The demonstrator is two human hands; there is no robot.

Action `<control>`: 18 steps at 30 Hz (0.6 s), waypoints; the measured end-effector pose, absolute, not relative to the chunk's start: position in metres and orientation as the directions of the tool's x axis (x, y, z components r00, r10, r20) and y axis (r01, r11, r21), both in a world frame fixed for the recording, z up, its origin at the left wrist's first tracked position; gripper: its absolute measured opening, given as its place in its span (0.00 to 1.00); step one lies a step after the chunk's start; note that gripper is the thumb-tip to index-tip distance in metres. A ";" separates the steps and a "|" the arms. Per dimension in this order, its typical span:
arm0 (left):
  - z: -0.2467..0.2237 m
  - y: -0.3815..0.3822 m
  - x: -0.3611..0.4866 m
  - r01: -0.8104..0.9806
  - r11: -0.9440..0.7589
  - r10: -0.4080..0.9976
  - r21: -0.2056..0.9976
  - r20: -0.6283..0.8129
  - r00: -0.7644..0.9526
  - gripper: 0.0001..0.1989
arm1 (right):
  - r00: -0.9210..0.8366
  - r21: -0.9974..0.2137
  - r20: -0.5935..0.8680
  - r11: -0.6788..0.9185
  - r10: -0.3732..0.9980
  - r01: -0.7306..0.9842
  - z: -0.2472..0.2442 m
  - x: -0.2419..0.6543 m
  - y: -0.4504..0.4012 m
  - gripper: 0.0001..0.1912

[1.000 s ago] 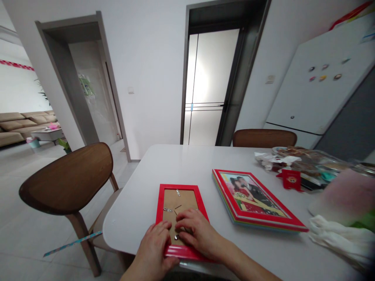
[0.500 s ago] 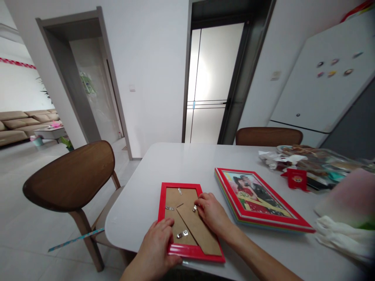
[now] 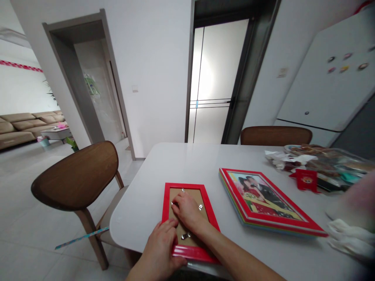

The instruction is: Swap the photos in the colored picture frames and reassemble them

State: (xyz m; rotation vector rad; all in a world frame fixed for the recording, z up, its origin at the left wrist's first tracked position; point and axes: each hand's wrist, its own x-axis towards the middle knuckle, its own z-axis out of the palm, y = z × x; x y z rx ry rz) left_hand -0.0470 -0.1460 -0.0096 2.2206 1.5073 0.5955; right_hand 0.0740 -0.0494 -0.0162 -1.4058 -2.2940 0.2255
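A red picture frame (image 3: 197,253) lies face down near the table's front edge, its brown backing board (image 3: 195,193) showing. My left hand (image 3: 161,246) grips the lower left corner, thumb at the near edge and fingers over the left side. Across the board reaches my right hand (image 3: 187,210), its fingers closed at the small metal clip (image 3: 172,203) on the left side. Other metal clips show at the top, at the right (image 3: 200,207) and at the bottom (image 3: 185,235). My right hand and forearm hide the stand flap.
To the right lies a stack of frames (image 3: 293,221), the top one red with a couple's photo. Beyond it are a red card (image 3: 306,180), plastic packaging and a white cloth (image 3: 348,236). Wooden chairs stand left (image 3: 79,175) and behind the white table (image 3: 140,187).
My right hand has moved left across the backing, from the right clip to the left one. My left hand keeps its hold on the corner. The view has shifted slightly.
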 end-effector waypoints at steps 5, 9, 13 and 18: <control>-0.013 -0.145 -0.048 0.776 -0.336 0.937 0.534 0.108 0.332 0.15 | -0.293 -0.341 0.301 0.389 0.908 0.856 -0.017 0.090 -0.041 0.14; -0.013 -0.146 -0.049 0.780 -0.331 0.938 0.531 0.097 0.333 0.15 | -0.319 -0.331 0.295 0.410 0.901 0.850 -0.016 0.093 -0.035 0.13; -0.014 -0.147 -0.049 0.782 -0.315 0.944 0.538 0.096 0.315 0.16 | -0.334 -0.342 0.298 0.427 0.894 0.837 -0.011 0.098 -0.040 0.14; -0.012 -0.148 -0.044 0.770 -0.304 0.946 0.560 0.087 0.311 0.16 | -0.360 -0.357 0.255 0.433 0.897 0.828 -0.004 0.126 -0.074 0.14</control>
